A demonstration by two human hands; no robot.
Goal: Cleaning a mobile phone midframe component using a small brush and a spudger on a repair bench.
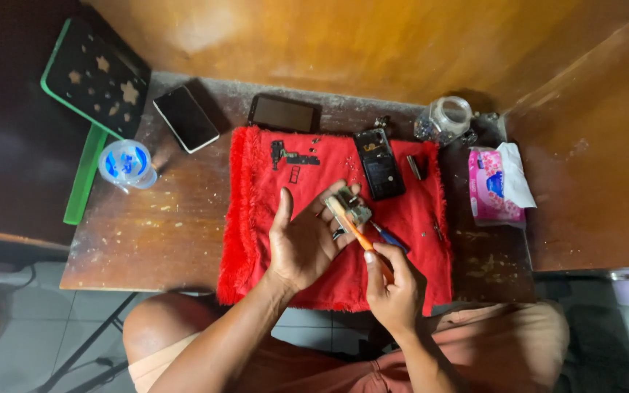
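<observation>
Small grey part [349,209] in left hand [303,244]: too small & blurry to tell what kind; underside hidden by fingers. Orange tool [358,234]: rear end hidden inside right hand [394,287], tip lost vs the part. Blue-handled tool [391,238] partly covered by right hand. Bits on red cloth [256,218] near dark phone body [380,166] too small to ID. Clear jar [445,120] contents unclear. Forearms, knees cut off at bottom edge.

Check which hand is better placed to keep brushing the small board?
Right, probably. The right hand already grips the orange-handled brush, bristles against the small circuit board. The left hand is palm-up under that board over the red cloth, so it is occupied steadying it.
</observation>
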